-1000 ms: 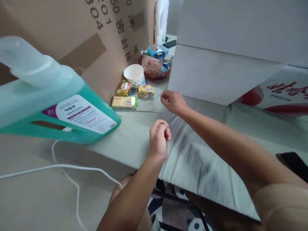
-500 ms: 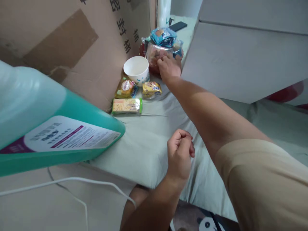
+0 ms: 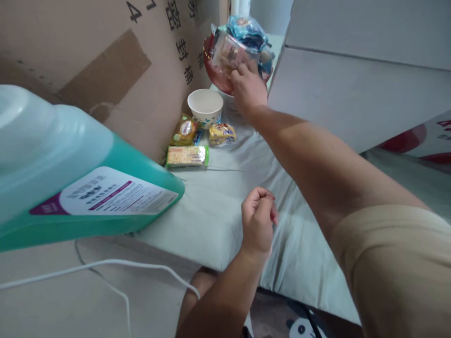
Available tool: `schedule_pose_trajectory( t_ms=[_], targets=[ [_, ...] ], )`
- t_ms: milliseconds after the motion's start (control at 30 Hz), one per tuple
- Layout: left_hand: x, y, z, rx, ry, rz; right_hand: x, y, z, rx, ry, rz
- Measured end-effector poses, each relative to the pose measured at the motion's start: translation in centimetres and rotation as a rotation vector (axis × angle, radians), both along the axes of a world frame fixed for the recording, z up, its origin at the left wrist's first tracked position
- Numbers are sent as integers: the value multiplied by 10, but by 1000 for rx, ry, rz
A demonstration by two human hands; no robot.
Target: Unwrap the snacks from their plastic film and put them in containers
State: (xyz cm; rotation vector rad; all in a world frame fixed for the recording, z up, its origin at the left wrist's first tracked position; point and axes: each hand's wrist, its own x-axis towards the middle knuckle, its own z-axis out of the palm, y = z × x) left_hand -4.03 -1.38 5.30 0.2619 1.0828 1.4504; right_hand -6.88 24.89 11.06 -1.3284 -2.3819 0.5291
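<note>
My right hand (image 3: 249, 87) reaches to the far end of the cloth-covered surface. Its fingers are closed over the near rim of a red, see-through bowl (image 3: 215, 75), which is tilted and seems raised. Clear and blue snack packets (image 3: 246, 33) are heaped in the bowl, and some press against my fingers. Nearer stands a white paper cup (image 3: 206, 104) with its mouth up. Beside it lie a yellow snack packet (image 3: 222, 134), an amber packet (image 3: 183, 130) and a green-edged cracker packet (image 3: 187, 156). My left hand (image 3: 259, 218) rests loosely fisted above the cloth, with nothing visible in it.
A large jug of green liquid (image 3: 141, 178) leans in from the left, before a cardboard box (image 3: 105, 70). A white box (image 3: 345, 94) borders the right side. A white cable (image 3: 141, 264) crosses the lower left.
The red bowl with its packets has risen and tilted, moving farther back with my right hand on its rim. My left hand stays loosely fisted. The view has shifted slightly.
</note>
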Motion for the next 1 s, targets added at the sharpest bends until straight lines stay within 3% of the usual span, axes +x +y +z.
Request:
schedule_pose_trajectory(
  t_ms=[167,433,667,767,1000],
  targets=[
    [-1,2,0,26,4,-3,5,-10,22,314,-245,-64],
    [6,-2,3,46,-13,-13,37,-90,38,441,-364,-23],
    [5,-5,4,84,-28,47,82,-154,30,390,-244,60],
    [9,-5,2,96,-27,52,102,-159,19,299,-76,29],
    [22,-2,-4,90,-30,-29,118,-148,11,-95,367,-135]
  ],
)
